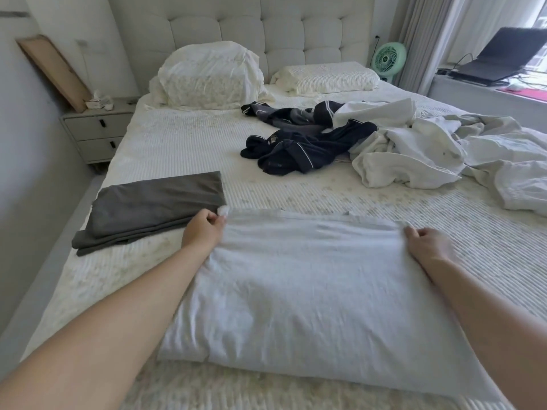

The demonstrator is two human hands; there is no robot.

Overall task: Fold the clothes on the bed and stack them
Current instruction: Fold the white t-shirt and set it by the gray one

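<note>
The fingers and thumb of the left hand are curling tight around the far left corner of the pale garment, pinching a small bunch of cloth just beside the near right corner of the folded grey garment; the right hand is gripping the far right corner in the same way, fingers curled over the edge, though how much cloth lies under them is hidden; between the two hands the far edge is running fairly straight, and the garment is lying spread flat on the near part of the bed, reaching back toward the person.

The cloth looks thin, soft and light, with no stiffness of its own; it is likely to sag and crease wherever it is not being held, so the corners and the folded edge are the sensible places to hold, keeping the span between them taut; it seems unlikely to slip on the ribbed bedcover.

Farther off, near the middle of the bed, a crumpled navy garment with white piping is waiting, with a heap of white clothes to its right, both still unfolded; the grey one on the left is looking like the start of the stack.
</note>
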